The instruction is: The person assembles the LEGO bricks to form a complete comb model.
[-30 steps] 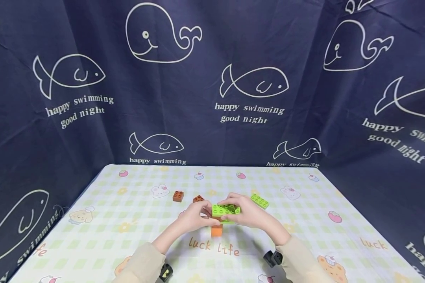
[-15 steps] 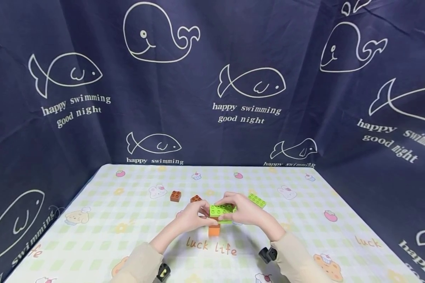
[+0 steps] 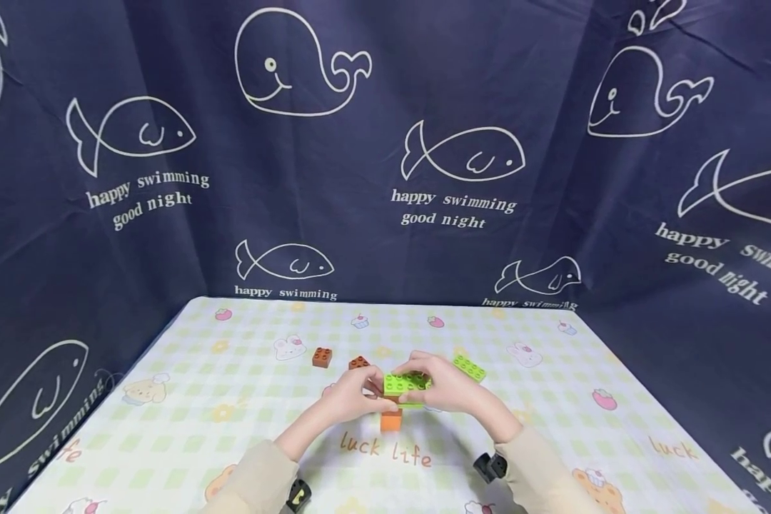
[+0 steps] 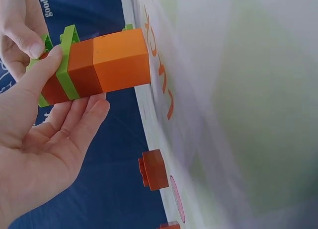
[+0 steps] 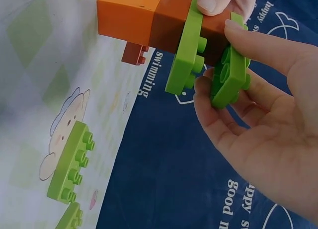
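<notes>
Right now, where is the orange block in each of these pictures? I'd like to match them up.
Head: the orange block sits in the lower middle.
Left wrist: the orange block is in the upper half, left of centre.
Right wrist: the orange block is at the top, left of centre.
Shared landmark: the lower green brick in the same stack, only a thin strip in the head view.

Navy cloth backdrop (image 3: 366,250) — white whale outlines (image 3: 289,64), fish (image 3: 469,153), lettering (image 3: 452,200) — pale checked tablecloth (image 3: 385,482)
</notes>
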Demonstrator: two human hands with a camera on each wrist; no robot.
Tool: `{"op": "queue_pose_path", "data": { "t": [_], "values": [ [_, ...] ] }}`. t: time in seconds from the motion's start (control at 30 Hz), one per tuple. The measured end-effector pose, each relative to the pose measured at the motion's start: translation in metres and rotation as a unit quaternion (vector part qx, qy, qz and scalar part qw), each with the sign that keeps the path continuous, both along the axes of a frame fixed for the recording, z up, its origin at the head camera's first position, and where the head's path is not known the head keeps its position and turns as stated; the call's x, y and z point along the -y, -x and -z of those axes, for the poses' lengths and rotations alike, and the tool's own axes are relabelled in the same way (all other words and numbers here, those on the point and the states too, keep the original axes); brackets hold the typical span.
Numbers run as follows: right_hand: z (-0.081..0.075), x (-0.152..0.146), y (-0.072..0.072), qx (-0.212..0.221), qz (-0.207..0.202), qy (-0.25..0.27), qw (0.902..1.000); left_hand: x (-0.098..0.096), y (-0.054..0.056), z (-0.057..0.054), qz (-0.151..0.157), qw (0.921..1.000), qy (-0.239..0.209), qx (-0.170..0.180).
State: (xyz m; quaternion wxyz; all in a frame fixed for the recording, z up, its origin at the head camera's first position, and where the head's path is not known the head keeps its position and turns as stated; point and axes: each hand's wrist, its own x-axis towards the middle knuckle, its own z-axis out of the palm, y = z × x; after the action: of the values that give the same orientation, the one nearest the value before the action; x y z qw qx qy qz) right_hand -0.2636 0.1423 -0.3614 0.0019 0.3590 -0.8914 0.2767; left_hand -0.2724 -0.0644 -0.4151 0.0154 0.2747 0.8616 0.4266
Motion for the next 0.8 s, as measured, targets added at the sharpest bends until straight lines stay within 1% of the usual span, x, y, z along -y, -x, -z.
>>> {"op": "queue_pose_path", "data": {
  "t": [0.17, 0.27, 0.4, 0.57, 0.63, 0.8],
  "values": [
    [0.005, -0.002, 0.001, -0.001, 0.005, 0.014, 0.9999, 0.000, 0.001, 0.001, -0.001, 1.0000, -0.002, -0.004],
    [0.009, -0.003, 0.001, 0.006, 0.013, 0.025, 0.9996, 0.000, 0.001, 0.002, 0.000, 1.0000, -0.004, -0.005],
    [0.012, -0.003, 0.000, 0.024, 0.025, 0.048, 0.9982, 0.000, 0.001, 0.002, 0.004, 1.0000, -0.007, -0.003],
    [0.019, 0.000, -0.002, 0.018, 0.036, 0.083, 0.9957, 0.000, 0.001, 0.001, 0.004, 0.9999, -0.010, 0.000],
    [0.023, 0.000, -0.002, 0.010, 0.038, 0.097, 0.9946, 0.000, 0.000, 0.000, 0.001, 1.0000, -0.007, -0.001],
    [0.030, 0.000, -0.001, 0.017, 0.052, 0.122, 0.9910, -0.001, -0.001, -0.001, -0.011, 0.9999, 0.005, 0.001]
  ]
}}
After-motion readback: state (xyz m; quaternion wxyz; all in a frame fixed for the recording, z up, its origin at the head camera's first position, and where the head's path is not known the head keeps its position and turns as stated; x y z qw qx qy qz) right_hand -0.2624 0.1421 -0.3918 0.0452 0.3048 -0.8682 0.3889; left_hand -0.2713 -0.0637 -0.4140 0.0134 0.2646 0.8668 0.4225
